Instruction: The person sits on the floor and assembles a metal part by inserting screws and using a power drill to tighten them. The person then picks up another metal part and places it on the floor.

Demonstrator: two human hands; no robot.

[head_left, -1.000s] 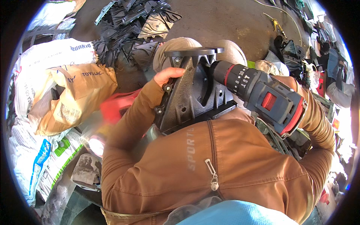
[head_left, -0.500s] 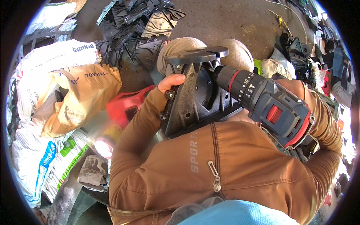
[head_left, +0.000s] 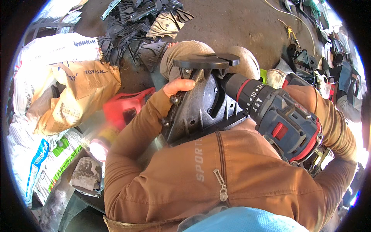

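My left hand [head_left: 178,87] grips the left edge of a black moulded plastic bracket [head_left: 201,100], its thumb pressed on the edge and its other fingers hidden. The bracket stands tilted over my lap; it has a flat rounded plate [head_left: 201,60] on top, holes and several screws along its side. A cordless drill [head_left: 284,121], dark grey with red trim, points up and left, its black chuck [head_left: 232,86] at the bracket's right side. Whether its tip touches a screw is hidden. My right arm [head_left: 332,123] reaches behind the drill, whose body covers my right hand on the handle.
A heap of black plastic parts [head_left: 143,31] lies on the floor ahead. Paper and plastic sacks [head_left: 85,96] crowd the left, beside a red blurred object [head_left: 123,108]. At the right are more black parts [head_left: 305,60], a yellow-handled tool [head_left: 290,33] and a hose [head_left: 305,15].
The view has shifted a little. The bracket and the drill both sit slightly lower and further right, and the drill is turned a little. Both grips stay the same.
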